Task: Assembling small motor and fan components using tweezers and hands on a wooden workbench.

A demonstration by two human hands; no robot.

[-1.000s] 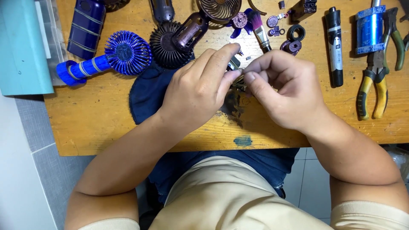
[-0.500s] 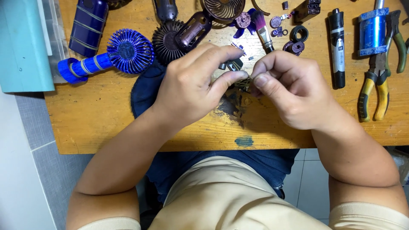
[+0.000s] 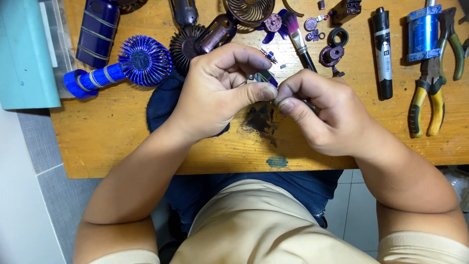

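Note:
My left hand (image 3: 215, 93) and my right hand (image 3: 320, 115) meet above the wooden workbench (image 3: 122, 132), fingertips pinched together on a small dark metal part (image 3: 264, 77). Most of that part is hidden by my fingers. A dark blue cloth (image 3: 163, 102) lies under my left hand. Just beyond my hands lie a dark purple fan head (image 3: 188, 44), a small brush (image 3: 298, 39) and several tiny purple parts (image 3: 332, 51).
A blue hand-held fan (image 3: 124, 66) and a dark blue cylinder (image 3: 96, 30) lie at the far left, next to a teal box (image 3: 24, 54). On the right are a black marker (image 3: 383, 51), a blue motor (image 3: 422, 32) and yellow-handled pliers (image 3: 425, 105). A dark stain (image 3: 261, 120) marks the wood.
Both hands stay pinched on the small part, with only slight shifts of the fingers. The view has shifted a little.

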